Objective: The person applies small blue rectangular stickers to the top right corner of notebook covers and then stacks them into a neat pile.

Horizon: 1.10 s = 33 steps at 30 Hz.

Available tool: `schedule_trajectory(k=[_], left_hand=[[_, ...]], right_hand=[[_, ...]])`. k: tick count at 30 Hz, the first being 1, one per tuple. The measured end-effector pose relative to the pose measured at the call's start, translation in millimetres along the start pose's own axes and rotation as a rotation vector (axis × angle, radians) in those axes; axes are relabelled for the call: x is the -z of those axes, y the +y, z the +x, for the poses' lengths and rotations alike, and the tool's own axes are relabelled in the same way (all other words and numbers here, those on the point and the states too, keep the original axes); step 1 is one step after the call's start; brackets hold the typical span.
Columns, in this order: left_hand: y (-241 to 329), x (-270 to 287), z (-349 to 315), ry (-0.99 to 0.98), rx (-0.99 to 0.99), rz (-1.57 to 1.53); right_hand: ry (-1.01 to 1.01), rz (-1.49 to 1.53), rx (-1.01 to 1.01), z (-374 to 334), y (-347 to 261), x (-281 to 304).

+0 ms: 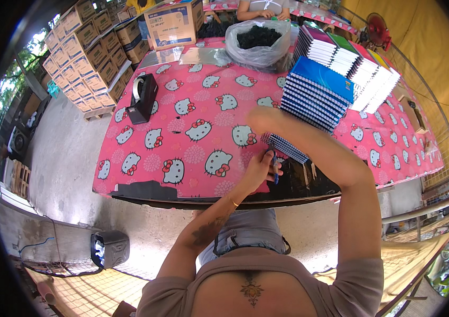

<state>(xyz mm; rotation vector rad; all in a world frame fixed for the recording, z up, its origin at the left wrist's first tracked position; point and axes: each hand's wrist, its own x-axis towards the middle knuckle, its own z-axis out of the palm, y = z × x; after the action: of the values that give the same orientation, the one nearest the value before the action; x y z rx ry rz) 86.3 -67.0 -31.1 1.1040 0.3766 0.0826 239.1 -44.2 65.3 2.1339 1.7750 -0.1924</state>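
My left hand point(261, 168) is closed around a small tool with a dark blue handle point(275, 170); its kind is hard to make out. It is close to the table's front edge, beside a low stack of spiral-bound notebooks point(292, 148). My right arm reaches across from the right, and my right hand point(261, 121) bends down at the wrist by the left end of those notebooks. Its fingers are hidden behind the wrist. Just behind my right forearm rises a taller stack of blue-covered spiral notebooks point(317, 92), with their bindings toward me.
More notebook stacks point(359, 68) stand at the back right. A clear bag of black pieces point(258, 39), a carton point(174, 24) and clear sheets point(203, 56) sit at the back. A black tape dispenser point(142, 98) stands at the left of the pink table point(182, 142).
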Motion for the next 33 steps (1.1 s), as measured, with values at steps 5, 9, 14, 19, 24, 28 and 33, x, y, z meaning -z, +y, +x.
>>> schedule_trajectory(k=[5,9,14,19,24,28,33], left_hand=[[1.8,5.9,15.5,0.031,0.011,0.018],[3.0,5.3,13.8,-0.013,-0.039,0.161],[-1.0,1.7,-0.1,0.013,0.074,0.011],[5.7,3.1,9.5,0.035,0.078,-0.026],[6.6,8.7,10.2,-0.005,0.062,0.115],[6.5,-5.8,-6.7,0.050,0.144,-0.039],[2.0,7.8,14.8,0.051,0.122,-0.105]], right_hand=[[0.088,0.003,0.104,-7.2,-3.4,-1.3],[0.152,0.022,0.065,-8.1,-0.3,-11.9],[0.142,0.015,0.089,-3.1,0.8,-14.2],[-0.015,-0.011,0.051,5.3,-4.1,-14.8],[0.019,0.035,0.018,2.7,-2.9,-17.4],[0.081,0.078,0.043,10.8,3.7,-33.4],[-0.084,0.027,0.090,21.7,0.6,-35.3]])
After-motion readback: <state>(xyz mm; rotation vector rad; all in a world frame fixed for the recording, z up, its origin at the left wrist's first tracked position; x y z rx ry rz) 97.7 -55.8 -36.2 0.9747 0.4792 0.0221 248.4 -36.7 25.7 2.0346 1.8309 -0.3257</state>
